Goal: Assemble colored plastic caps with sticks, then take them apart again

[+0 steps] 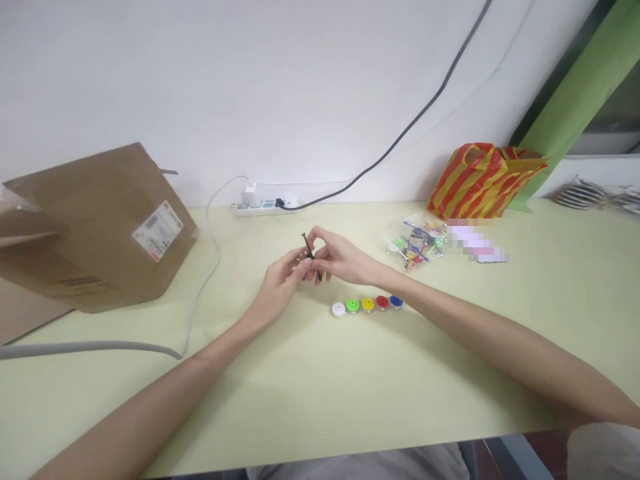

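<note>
Adjusting, seemingly, a black piece (pixel 311 255) pinched by left hand (pixel 276 287) and right hand (pixel 346 259) toward the desk's (pixel 310 393) back edge, likely needing steadiness next.

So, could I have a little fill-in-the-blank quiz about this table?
1. The left hand meets the ____ hand at a thin dark stick.
2. Of five round lids, the middle one is ____.
3. The lid nearest the cardboard box is ____.
4. The bag has red and yellow ____.
Words: right; yellow; white; stripes.
</note>
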Available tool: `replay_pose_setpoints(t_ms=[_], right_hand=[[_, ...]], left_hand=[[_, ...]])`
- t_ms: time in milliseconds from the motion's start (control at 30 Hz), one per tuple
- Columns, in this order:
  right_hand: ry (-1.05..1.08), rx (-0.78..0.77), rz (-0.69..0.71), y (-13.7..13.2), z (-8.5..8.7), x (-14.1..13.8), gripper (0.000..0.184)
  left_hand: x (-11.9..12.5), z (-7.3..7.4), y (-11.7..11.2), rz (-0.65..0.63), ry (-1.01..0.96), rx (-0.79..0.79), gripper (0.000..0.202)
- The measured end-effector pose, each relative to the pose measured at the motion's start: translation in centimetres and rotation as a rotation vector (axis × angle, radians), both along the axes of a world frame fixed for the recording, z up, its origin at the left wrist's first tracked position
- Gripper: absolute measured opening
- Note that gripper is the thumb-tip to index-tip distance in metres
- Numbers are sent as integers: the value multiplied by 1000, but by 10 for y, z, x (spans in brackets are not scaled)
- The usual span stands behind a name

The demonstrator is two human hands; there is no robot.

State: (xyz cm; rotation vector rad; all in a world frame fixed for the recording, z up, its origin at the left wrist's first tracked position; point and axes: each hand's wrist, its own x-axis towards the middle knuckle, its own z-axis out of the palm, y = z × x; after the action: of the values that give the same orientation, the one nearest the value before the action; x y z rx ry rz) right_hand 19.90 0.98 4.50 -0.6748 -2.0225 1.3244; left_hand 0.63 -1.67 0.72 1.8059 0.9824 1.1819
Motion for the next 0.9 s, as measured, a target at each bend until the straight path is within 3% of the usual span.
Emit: replay_pose_setpoints(t_ms=[133,400,567,633,733,800,900], right_hand=[[58,-157,183,5,-1,5,36],[97,-338,362,10,-3,13,40],[152,-392,418,13,-7,12,31],[165,-396,357,16,-9,13,30],[165,-374,65,24,-14,16,25],[149,-441,-131,32,-19,19,18],[111,-597,-251,39,-25,23,14]], left_hand=[[4,7,-5,-33,-61,2,27],[10,6,-10,-127,-47,-74,33],[5,1,-5,-10,-42,6,44],[-1,0,2,52,-84,35,44],[-8,-2,13,136,-173,50,38],[-12,-5,19,189,-228,30,34],[-14,-9,25,234,-266,29,31]])
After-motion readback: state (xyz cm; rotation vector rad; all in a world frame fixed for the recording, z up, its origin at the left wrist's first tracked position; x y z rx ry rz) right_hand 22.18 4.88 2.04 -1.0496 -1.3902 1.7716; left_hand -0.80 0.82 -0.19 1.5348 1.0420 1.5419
